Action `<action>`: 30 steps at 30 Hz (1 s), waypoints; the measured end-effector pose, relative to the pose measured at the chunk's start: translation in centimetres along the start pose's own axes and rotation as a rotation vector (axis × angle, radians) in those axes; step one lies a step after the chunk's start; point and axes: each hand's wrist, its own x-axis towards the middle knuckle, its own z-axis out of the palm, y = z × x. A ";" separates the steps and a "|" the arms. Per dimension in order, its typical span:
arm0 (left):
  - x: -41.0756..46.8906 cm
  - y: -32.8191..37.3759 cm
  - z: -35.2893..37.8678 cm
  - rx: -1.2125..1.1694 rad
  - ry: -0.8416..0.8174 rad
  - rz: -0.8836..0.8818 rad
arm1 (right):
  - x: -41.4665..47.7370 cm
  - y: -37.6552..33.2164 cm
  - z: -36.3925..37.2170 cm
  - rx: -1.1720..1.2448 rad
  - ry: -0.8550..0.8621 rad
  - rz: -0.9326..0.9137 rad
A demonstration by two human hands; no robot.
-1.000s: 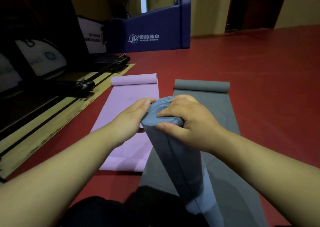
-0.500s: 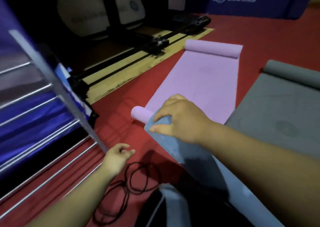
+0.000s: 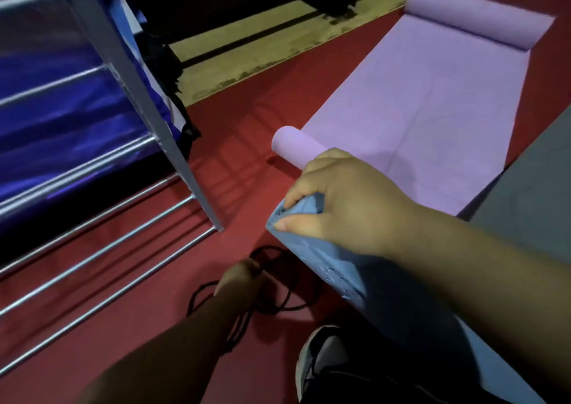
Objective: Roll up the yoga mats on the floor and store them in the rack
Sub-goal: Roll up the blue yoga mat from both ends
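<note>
The right hand (image 3: 343, 206) grips the upper end of the rolled blue mat (image 3: 340, 277). The thumb and fingers curl over the roll's end face, where the spiral of layers shows. The roll is tilted, and its length runs from the hand toward 5 o'clock, past the person's shoe (image 3: 321, 357) at 6 o'clock.

The left hand (image 3: 241, 280) is low over the red floor (image 3: 247, 131), at 7 o'clock from the right hand and well apart from it. It is at a black cord (image 3: 278, 301) that lies looped on the floor. The area is dim, and it cannot be told whether the fingers hold the cord.

The rack (image 3: 108, 249) stands at 9 o'clock: a slanted metal post and horizontal metal rails, with dark blue material behind them.

The purple mat (image 3: 417, 104) lies flat on the floor at 1 o'clock, with both ends curled. Its near curl is just beyond the right hand. The grey mat (image 3: 531, 193) lies beside it at 3 o'clock.
</note>
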 end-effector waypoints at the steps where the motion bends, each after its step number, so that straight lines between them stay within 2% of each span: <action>1: 0.5 -0.6 0.7 0.026 -0.002 -0.006 | 0.0 0.1 0.0 -0.006 0.004 0.000; 7: 3.9 -3.7 4.0 0.124 0.014 -0.092 | -0.6 -0.1 -0.6 -0.029 0.032 -0.010; 10: -0.5 1.5 1.2 0.027 -0.050 -0.130 | -1.4 -0.3 -1.4 -0.039 0.038 -0.008; 13: -2.3 5.6 -0.7 -0.088 0.003 -0.124 | -2.6 -0.1 -3.5 -0.061 0.077 0.004; 16: -3.4 10.3 -3.2 -0.186 0.046 0.024 | -4.9 0.0 -7.2 -0.104 0.150 0.047; 23: -15.5 30.0 -9.6 -0.418 -0.104 0.458 | -16.2 -1.5 -18.9 -0.188 0.312 0.170; 26: -22.2 38.3 -9.1 -0.492 -0.216 0.608 | -23.9 -2.7 -23.3 -0.172 0.356 0.257; 30: -31.6 47.4 -6.0 -0.444 -0.293 0.803 | -34.9 -3.4 -26.9 -0.204 0.437 0.359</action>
